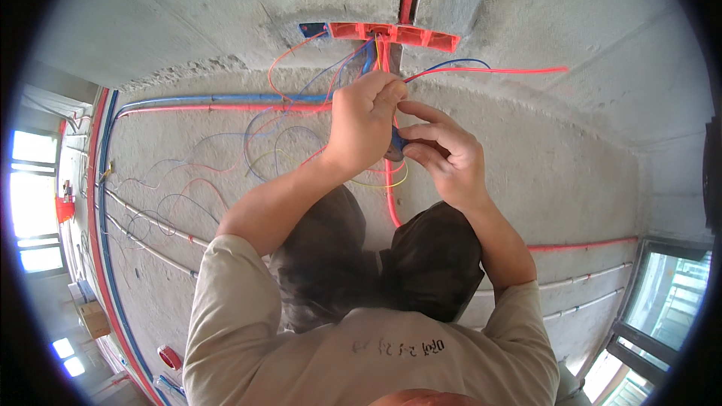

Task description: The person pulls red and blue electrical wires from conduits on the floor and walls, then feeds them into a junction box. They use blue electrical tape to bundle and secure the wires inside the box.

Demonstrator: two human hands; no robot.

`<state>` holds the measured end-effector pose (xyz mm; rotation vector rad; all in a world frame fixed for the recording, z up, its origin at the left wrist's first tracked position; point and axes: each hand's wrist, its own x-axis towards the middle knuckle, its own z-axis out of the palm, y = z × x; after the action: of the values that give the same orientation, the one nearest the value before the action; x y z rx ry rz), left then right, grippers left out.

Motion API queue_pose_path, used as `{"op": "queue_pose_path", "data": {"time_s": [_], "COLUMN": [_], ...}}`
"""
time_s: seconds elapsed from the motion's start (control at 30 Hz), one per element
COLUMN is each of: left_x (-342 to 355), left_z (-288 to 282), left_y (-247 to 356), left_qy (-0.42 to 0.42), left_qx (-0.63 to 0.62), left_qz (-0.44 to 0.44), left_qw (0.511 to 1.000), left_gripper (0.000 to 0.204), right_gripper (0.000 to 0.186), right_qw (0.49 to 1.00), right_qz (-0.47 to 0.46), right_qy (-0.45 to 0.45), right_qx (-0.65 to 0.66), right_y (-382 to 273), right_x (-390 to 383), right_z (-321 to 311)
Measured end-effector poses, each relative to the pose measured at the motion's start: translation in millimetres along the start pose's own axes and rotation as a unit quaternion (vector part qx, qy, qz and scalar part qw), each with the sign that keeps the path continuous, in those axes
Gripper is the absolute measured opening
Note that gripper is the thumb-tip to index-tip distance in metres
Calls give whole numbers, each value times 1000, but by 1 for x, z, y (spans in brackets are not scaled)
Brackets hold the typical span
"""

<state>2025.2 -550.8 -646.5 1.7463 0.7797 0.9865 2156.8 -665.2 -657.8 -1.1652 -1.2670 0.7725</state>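
- Wires (380, 56): red and blue bundle hanging out of the red junction box (395, 34), which sits in the concrete wall; we see the bundle run straight down from the box into the hands.
- Left hand (363, 124), just below the box: fingers curled tight, thumb and forefinger pinched on the wires near the top of the bundle.
- Right hand (444, 154), below and right of the box, touching the left hand: fingers half bent, gripping a dark blue-handled tool (396, 143) btwn thumb and fingers; forefinger stretched toward the left hand. We can't tell what kind of tool; mostly hidden.
- One red wire (511, 70) sticks out sideways to the right, just under the box.
- Red conduit (391, 195) drops from the hands, well below the box.
- Loose loops of thin wire (278, 143), blue, red, yellow, sag to the lower left of the box.
- Blue and red pipes (226, 101) run left of the box along the concrete, then bend downward.
- Windows (34, 203) far left of the box, at the pic's edge.
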Motion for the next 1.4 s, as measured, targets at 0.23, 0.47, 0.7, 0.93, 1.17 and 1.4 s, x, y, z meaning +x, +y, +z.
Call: {"op": "queue_pose_path", "data": {"time_s": [0.23,0.47,0.7,0.93,1.17,1.4], "left_x": [3,8,9,12,12,6], "left_z": [-3,-5,-3,6,21,35], "left_y": [1,12,-3,-8,-5,-11], "left_qy": [-27,-38,-41,-43,-58,17], "left_qx": [-7,-21,3,-18,-144,93], "left_qz": [-20,-103,-55,-77,-175,122], "left_qw": [999,994,998,996,972,988], "left_gripper": [14,15,13,14,20,4], "right_gripper": [16,22,27,19,11,10], "right_qw": [997,997,993,991,995,986], "right_qz": [-45,-34,-66,-81,-54,-29], "right_qy": [-1,-58,-36,-22,-48,159], "right_qx": [-67,-39,-87,-105,69,-43], "right_y": [2,11,11,14,14,22], "right_x": [2,0,3,2,-3,-5], "right_z": [0,-2,-6,-4,-14,-15]}}
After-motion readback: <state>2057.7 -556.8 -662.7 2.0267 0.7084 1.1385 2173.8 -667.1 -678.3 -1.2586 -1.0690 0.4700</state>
